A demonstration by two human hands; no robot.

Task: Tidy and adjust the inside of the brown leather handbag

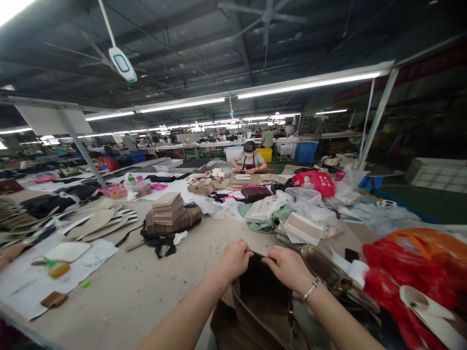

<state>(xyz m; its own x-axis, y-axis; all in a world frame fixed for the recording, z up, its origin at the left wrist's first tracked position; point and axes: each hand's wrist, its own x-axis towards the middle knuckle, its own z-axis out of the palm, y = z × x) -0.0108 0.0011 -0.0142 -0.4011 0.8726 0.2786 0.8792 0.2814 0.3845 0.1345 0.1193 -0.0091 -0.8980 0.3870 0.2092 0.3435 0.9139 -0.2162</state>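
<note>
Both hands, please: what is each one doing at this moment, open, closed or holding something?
Left hand: closed, holding the brown bag by its upper edge.
Right hand: closed, pinching the same edge.

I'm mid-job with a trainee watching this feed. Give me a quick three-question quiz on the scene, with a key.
1. True or false: the left hand and the right hand both grip the edge of the brown bag.

2. What does the bottle rest on?
A. The red bag
B. A white sheet
C. A stack of card

3. On which wrist is the bracelet?

Key: 1. True. 2. B. 3. The right.
</note>
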